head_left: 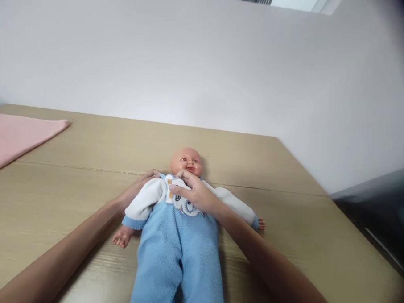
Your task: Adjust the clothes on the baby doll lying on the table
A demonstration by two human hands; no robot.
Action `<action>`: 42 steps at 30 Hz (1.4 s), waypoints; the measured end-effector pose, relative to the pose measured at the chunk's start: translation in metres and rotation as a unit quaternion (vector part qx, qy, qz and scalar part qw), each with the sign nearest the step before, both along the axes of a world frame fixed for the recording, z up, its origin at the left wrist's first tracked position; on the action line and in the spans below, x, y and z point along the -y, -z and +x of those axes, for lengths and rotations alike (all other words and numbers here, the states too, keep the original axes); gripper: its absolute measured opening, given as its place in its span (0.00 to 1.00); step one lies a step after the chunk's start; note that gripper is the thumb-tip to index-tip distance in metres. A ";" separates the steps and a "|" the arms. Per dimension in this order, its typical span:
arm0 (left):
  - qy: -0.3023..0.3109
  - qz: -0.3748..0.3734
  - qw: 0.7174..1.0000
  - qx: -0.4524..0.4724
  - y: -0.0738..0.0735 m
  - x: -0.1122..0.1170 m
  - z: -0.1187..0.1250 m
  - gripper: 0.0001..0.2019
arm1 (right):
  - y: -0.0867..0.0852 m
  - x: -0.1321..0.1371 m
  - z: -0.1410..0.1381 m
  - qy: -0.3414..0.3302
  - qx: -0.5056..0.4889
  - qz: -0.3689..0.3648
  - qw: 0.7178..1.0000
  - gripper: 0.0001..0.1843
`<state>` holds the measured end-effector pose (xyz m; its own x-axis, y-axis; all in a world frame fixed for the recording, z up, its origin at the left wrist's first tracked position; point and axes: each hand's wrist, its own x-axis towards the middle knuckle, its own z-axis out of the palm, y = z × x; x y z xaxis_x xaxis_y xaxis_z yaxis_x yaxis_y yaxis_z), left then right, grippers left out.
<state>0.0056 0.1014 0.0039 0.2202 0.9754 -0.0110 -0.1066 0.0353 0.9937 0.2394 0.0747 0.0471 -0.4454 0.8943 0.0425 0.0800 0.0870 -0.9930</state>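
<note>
**Hands at the doll's collar**

Doll (179, 233) on its back is what you have in front of you, lying along the middle of the wooden worktop (56, 189) with its bare head (186, 161) pointing away from you and its legs running off the bottom edge of the view. It wears a fleecy suit (178, 255), blue over the body and legs, white on the sleeves, with an owl-like patch on the chest.

Your right hand (194, 194) lies over the doll's upper chest, fingers curled and pinching the white fabric at the neckline, just below the chin. Your left hand (146, 178) reaches in at the doll's shoulder on your left, fingers bent and touching the white sleeve beside the neck; whether it grips the cloth or only rests there cannot be told, since the sleeve hides the fingertips.

The doll's arms stretch out to both sides, each small bare hand lying on the worktop.

A pink cloth (14, 137) lies flat at the far left of the worktop, well apart from the doll. A plain white wall (198, 58) rises behind the worktop.
</note>
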 end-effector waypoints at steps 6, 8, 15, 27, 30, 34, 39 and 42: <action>0.030 -0.045 0.998 0.029 0.005 0.004 -0.004 0.18 | 0.000 0.002 0.001 -0.008 -0.011 -0.013 1.000 0.29; 0.033 -0.056 0.997 0.036 0.005 0.004 -0.004 0.19 | 0.001 0.001 0.001 -0.009 -0.012 -0.010 1.000 0.29; -0.001 -0.056 0.998 -0.030 0.000 0.008 -0.013 0.22 | 0.001 0.001 0.002 -0.008 0.003 -0.001 1.000 0.27; 0.014 -0.081 0.986 -0.142 -0.015 0.024 -0.008 0.27 | 0.008 0.002 -0.001 0.015 0.037 0.048 0.998 0.24; 0.010 -0.058 0.987 -0.148 -0.011 0.024 -0.007 0.25 | 0.003 0.003 0.003 0.011 0.061 0.046 0.997 0.22; 0.024 -0.026 0.987 -0.157 -0.006 0.023 -0.006 0.22 | -0.020 0.013 0.017 0.017 0.283 0.090 0.955 0.12; 0.042 0.007 0.977 -0.211 -0.002 0.023 -0.009 0.23 | -0.037 0.023 0.032 0.094 0.451 0.139 0.876 0.13; 0.051 0.109 0.963 -0.242 -0.001 0.023 -0.013 0.22 | -0.031 0.020 0.037 0.113 0.457 0.148 0.870 0.15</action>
